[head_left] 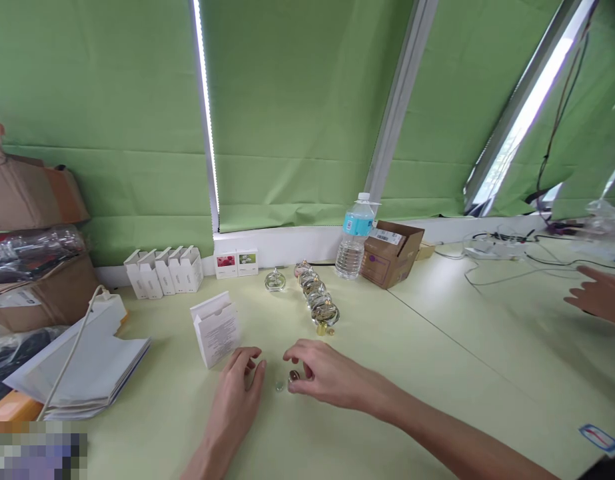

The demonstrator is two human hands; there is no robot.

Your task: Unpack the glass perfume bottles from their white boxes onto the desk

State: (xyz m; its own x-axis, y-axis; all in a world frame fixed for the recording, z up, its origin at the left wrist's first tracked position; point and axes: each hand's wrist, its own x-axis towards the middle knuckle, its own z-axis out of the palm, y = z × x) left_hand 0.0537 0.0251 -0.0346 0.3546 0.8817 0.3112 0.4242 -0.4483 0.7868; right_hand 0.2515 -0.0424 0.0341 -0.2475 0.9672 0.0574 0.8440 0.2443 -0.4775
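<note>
My left hand [240, 377] rests over the table with its fingers bent and apart, holding nothing. It is close to an open white carton [217, 330] with printed text, which stands upright. To its right, my right hand [324, 373] has thumb and fingers curled about a small round dark reddish piece with a shiny rim [294, 377]. A small clear, greenish round piece [279, 386] lies on the table between my hands. Beyond them, several round glass bottles [317, 297] form a row, with small gold-coloured pieces [322, 329] at the near end. Another glass bottle [275, 281] stands apart.
Several white cartons [162, 272] and two small picture boxes [236, 264] line the back. A water bottle [354, 240] and cardboard box [391, 253] stand right of them. Papers [97, 367] lie left. Another person's hand [600, 293] reaches in at right, near cables [502, 245].
</note>
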